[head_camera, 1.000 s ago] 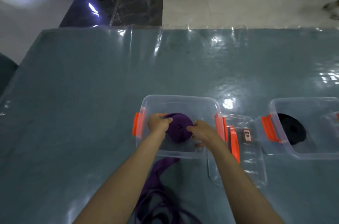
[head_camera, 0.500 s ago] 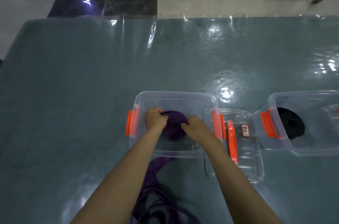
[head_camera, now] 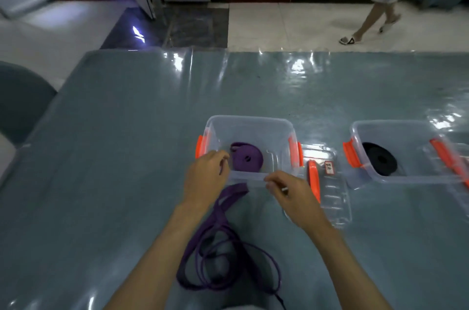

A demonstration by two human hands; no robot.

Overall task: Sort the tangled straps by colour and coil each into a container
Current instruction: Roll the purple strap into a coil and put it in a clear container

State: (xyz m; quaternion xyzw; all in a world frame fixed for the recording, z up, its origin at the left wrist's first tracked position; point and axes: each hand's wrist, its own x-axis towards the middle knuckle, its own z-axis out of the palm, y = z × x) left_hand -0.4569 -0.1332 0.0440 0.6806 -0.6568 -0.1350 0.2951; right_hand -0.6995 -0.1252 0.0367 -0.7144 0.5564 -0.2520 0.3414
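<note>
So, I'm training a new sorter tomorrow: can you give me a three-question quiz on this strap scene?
1. True or false: the black coil shares a container with the purple coil.
2. Where is the loose purple strap? A) heaped in the right container B) on the table, trailing over the near container rim C) on the floor
3. What colour are the container latches?

Key: 1 false; 2 B; 3 orange.

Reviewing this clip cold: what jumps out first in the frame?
The purple coil lying in the near clear container, with loose purple strap trailing over the front rim onto the table. Both hands hover at that rim, left hand and right hand. A black coil fills the right-hand container.
</note>
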